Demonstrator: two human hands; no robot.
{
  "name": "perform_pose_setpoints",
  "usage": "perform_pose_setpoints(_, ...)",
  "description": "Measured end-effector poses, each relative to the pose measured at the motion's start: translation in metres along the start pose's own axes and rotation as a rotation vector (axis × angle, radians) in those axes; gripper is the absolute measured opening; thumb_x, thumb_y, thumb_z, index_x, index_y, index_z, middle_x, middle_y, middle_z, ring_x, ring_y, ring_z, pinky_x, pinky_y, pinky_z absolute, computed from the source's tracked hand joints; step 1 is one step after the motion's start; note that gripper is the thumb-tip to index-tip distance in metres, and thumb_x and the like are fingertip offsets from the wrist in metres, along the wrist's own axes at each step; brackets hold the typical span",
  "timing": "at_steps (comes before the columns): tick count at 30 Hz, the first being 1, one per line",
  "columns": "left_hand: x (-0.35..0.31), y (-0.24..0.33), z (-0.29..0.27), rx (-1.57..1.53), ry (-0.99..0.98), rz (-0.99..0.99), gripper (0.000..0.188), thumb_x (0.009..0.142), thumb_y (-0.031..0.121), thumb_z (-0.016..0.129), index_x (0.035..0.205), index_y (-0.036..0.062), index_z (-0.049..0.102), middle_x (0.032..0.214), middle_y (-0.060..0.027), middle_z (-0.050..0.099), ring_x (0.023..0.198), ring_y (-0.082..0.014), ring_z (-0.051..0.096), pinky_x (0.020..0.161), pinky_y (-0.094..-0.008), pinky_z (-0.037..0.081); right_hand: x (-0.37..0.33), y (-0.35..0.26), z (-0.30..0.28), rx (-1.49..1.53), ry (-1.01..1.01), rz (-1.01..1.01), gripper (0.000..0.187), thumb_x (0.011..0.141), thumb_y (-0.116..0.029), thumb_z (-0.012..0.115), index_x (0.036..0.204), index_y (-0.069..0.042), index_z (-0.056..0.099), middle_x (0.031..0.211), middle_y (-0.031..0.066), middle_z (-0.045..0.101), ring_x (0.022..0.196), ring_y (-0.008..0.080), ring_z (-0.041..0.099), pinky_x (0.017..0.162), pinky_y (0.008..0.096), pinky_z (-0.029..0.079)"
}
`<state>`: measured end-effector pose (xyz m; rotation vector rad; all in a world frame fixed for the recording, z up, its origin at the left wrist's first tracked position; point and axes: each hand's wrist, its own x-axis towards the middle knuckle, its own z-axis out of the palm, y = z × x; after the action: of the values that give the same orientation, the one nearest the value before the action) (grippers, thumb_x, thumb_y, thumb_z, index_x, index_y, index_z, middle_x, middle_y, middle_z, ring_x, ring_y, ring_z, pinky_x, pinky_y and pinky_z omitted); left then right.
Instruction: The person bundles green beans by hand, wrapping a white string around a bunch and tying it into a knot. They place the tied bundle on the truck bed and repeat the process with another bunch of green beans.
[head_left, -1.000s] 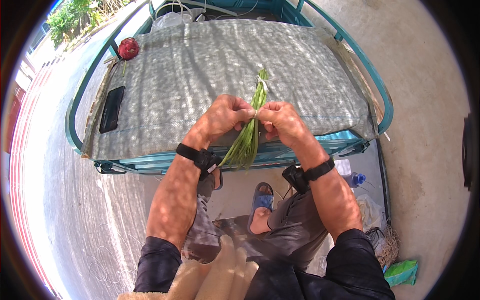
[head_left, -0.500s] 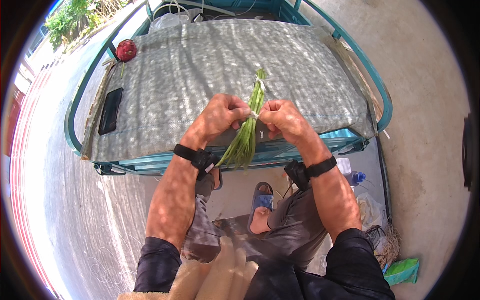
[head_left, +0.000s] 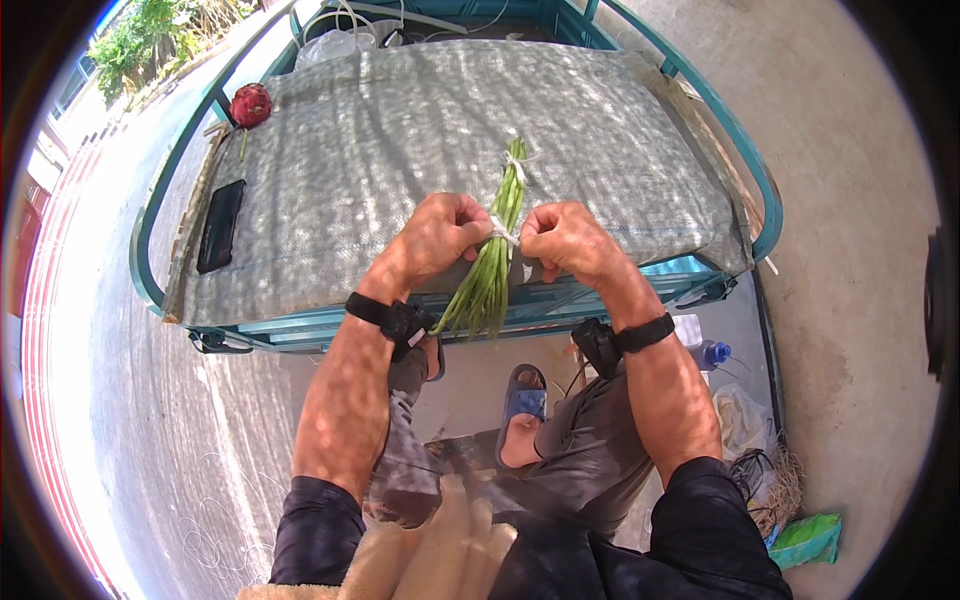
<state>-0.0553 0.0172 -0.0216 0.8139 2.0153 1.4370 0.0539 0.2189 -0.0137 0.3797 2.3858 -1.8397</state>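
Note:
A bundle of long green beans (head_left: 482, 285) lies over the near edge of the grey woven sheet (head_left: 400, 130), its lower ends hanging past that edge. One white tie (head_left: 516, 163) goes round the bundle near its far end. A second white tie (head_left: 504, 234) crosses its middle between my hands. My left hand (head_left: 445, 235) pinches one end of this middle tie, on the left of the beans. On the right, my right hand (head_left: 565, 240) pinches the other end, a little apart from the beans. Both hands are closed at the fingertips.
The sheet covers a teal cart bed with side rails (head_left: 745, 150). A black phone (head_left: 221, 226) and a red dragon fruit (head_left: 250, 105) rest at its left. Below right are a blue-capped bottle (head_left: 712, 354), a plastic bag (head_left: 742, 420) and a green packet (head_left: 806, 541).
My hands have drawn slightly apart, and more of the middle tie shows stretched between them. The beans' upper part has shifted a little to the left.

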Motion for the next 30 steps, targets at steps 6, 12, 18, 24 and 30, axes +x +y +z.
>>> perform_pose_setpoints(6, 0.001, -0.006, 0.002, -0.028, 0.018, -0.004, 0.020, 0.094, 0.016, 0.070, 0.099, -0.0027, 0.069, 0.083, -0.0022, 0.068, 0.071, -0.0102, 0.062, 0.067, -0.0271, 0.051, -0.001, -0.002, 0.001, -0.042, -0.017, -0.009, 0.011, 0.081, -0.013, 0.070, 0.075, -0.007, 0.063, 0.068, -0.0040, 0.058, 0.056, 0.0082, 0.059, 0.053, 0.0252, 0.051)
perform_pose_setpoints(12, 0.000, -0.007, 0.001, -0.045, 0.015, 0.000, 0.021, 0.095, 0.020, 0.070, 0.101, 0.0001, 0.068, 0.084, -0.0008, 0.066, 0.074, -0.0090, 0.061, 0.069, -0.0261, 0.050, -0.001, -0.002, 0.000, -0.102, -0.027, -0.012, 0.013, 0.084, -0.017, 0.070, 0.079, -0.006, 0.065, 0.069, -0.0034, 0.058, 0.057, 0.0081, 0.058, 0.053, 0.0254, 0.051)
perform_pose_setpoints(18, -0.006, -0.001, 0.001, 0.024, 0.013, 0.003, 0.022, 0.095, 0.021, 0.070, 0.102, 0.0005, 0.067, 0.084, -0.0016, 0.067, 0.074, -0.0109, 0.063, 0.069, -0.0288, 0.051, -0.003, -0.003, 0.002, 0.026, 0.054, -0.034, 0.033, 0.093, -0.034, 0.073, 0.091, -0.002, 0.069, 0.075, -0.0009, 0.062, 0.056, 0.0082, 0.058, 0.050, 0.0258, 0.051)
perform_pose_setpoints(24, -0.015, 0.003, 0.007, 0.321, 0.136, 0.121, 0.024, 0.090, 0.020, 0.073, 0.099, -0.0008, 0.067, 0.080, -0.0106, 0.070, 0.076, -0.0204, 0.068, 0.070, -0.0362, 0.054, 0.000, -0.023, 0.015, -0.335, 0.213, 0.043, 0.051, 0.095, -0.045, 0.070, 0.080, 0.003, 0.069, 0.066, 0.0059, 0.064, 0.057, 0.0107, 0.061, 0.044, 0.0298, 0.047)
perform_pose_setpoints(30, -0.020, 0.010, 0.011, 0.342, 0.121, 0.117, 0.024, 0.085, 0.017, 0.078, 0.095, -0.0012, 0.066, 0.082, -0.0133, 0.072, 0.075, -0.0234, 0.069, 0.072, -0.0380, 0.055, 0.019, -0.009, 0.024, -0.738, 0.301, -0.334, 0.063, 0.086, -0.055, 0.075, 0.074, 0.006, 0.072, 0.065, 0.0201, 0.067, 0.061, 0.0311, 0.067, 0.064, 0.0430, 0.053)
